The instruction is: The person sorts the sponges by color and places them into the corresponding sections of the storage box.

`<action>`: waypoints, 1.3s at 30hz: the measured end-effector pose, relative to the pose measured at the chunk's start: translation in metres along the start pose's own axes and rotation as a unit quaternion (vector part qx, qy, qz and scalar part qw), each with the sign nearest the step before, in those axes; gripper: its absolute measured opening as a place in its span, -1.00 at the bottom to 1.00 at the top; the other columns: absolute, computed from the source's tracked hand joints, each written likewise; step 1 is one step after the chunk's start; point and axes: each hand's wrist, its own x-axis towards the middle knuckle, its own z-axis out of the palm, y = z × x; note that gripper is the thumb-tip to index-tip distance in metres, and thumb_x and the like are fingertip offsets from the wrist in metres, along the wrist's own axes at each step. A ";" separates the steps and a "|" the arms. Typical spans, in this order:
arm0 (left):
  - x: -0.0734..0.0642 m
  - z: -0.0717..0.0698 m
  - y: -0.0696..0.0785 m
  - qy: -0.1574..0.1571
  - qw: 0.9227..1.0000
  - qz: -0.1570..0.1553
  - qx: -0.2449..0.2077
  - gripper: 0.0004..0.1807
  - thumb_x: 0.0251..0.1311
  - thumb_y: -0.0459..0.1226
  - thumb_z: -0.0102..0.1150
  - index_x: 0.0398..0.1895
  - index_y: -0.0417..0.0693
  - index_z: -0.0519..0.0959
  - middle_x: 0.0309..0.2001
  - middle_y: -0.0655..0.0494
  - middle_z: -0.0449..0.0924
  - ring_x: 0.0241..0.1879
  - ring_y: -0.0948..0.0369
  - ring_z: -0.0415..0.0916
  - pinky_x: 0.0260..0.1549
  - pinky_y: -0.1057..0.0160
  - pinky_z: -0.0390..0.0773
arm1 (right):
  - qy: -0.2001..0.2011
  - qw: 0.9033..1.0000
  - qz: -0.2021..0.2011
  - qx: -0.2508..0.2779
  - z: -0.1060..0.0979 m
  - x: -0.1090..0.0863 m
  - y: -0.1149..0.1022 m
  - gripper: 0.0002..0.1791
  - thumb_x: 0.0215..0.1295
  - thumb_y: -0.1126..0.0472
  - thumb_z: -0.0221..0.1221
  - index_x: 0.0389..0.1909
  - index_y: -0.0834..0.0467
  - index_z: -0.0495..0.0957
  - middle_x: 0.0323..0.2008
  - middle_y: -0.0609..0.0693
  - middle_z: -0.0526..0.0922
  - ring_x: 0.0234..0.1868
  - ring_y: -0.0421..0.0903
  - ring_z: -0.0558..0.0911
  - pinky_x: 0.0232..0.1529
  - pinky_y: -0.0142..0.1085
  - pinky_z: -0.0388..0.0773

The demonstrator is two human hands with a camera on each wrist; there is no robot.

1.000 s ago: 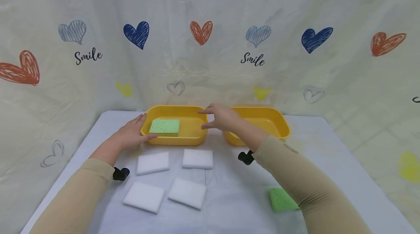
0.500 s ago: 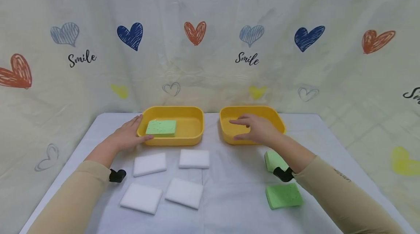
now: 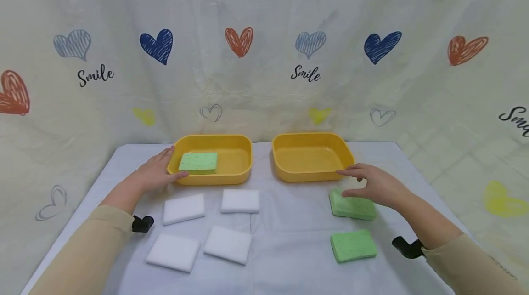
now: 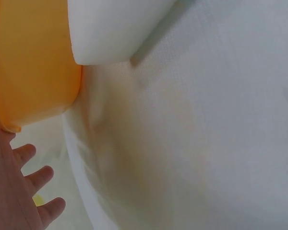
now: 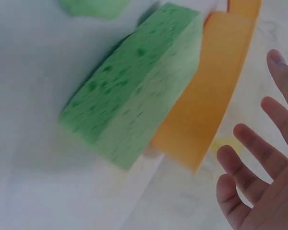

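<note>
My left hand (image 3: 154,173) rests at the left end of the left yellow tray (image 3: 231,179), thumb along its front rim and the other fingers at the side. In the left wrist view those fingers (image 4: 41,179) are straight and spread. A light green sponge (image 3: 197,163) lies inside that tray, on the left. My right hand (image 3: 380,185) hovers with fingers spread and nothing in it, over a green sponge (image 3: 353,207) that lies in front of the right yellow tray (image 3: 310,177). Nearer to me lies another green sponge (image 3: 353,246).
Several white sponge pads lie before the left tray, among them a back left pad (image 3: 183,208) and a front right pad (image 3: 227,244). A white cloth covers the table (image 3: 289,244). Behind it hangs a sheet (image 3: 264,88) printed with hearts.
My right hand has moved right and toward me, from beside the left tray, across the right tray, to above the green sponge. My left hand stays on its tray.
</note>
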 end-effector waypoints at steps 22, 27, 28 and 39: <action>-0.004 -0.003 0.004 -0.007 1.000 -0.004 -0.004 0.29 0.15 0.47 -0.07 0.57 -0.23 -0.36 0.55 -0.32 -0.29 0.47 -0.34 -0.26 0.34 -0.41 -0.12 | -0.093 0.993 0.029 0.067 0.027 -0.027 0.072 -0.20 0.02 -0.26 0.41 0.30 -0.03 0.52 0.24 0.15 0.48 -0.09 -0.05 0.45 -0.29 -0.26 0.42; -0.001 -0.002 0.001 -0.006 1.000 -0.001 -0.001 0.33 0.10 0.52 -0.11 0.57 -0.23 -0.35 0.55 -0.32 -0.28 0.48 -0.34 -0.25 0.34 -0.41 -0.11 | -0.095 0.992 0.037 0.078 0.030 -0.029 0.075 -0.17 0.00 -0.25 0.43 0.32 -0.01 0.50 0.20 0.12 0.50 -0.14 -0.07 0.43 -0.31 -0.29 0.40; -0.001 -0.001 0.001 -0.006 1.000 -0.001 0.000 0.34 0.09 0.53 -0.12 0.57 -0.23 -0.35 0.55 -0.32 -0.27 0.48 -0.34 -0.25 0.34 -0.41 -0.11 | -0.096 0.992 0.037 0.079 0.030 -0.030 0.075 -0.16 0.00 -0.24 0.43 0.32 0.00 0.49 0.18 0.12 0.51 -0.15 -0.07 0.43 -0.32 -0.30 0.39; -0.001 -0.001 0.000 -0.005 1.000 0.000 -0.002 0.34 0.09 0.52 -0.11 0.57 -0.23 -0.35 0.55 -0.32 -0.27 0.48 -0.34 -0.25 0.34 -0.40 -0.11 | -0.075 0.995 0.030 0.064 0.037 -0.029 0.076 -0.16 -0.02 -0.29 0.42 0.31 -0.02 0.51 0.14 0.06 0.51 -0.18 -0.10 0.43 -0.35 -0.34 0.38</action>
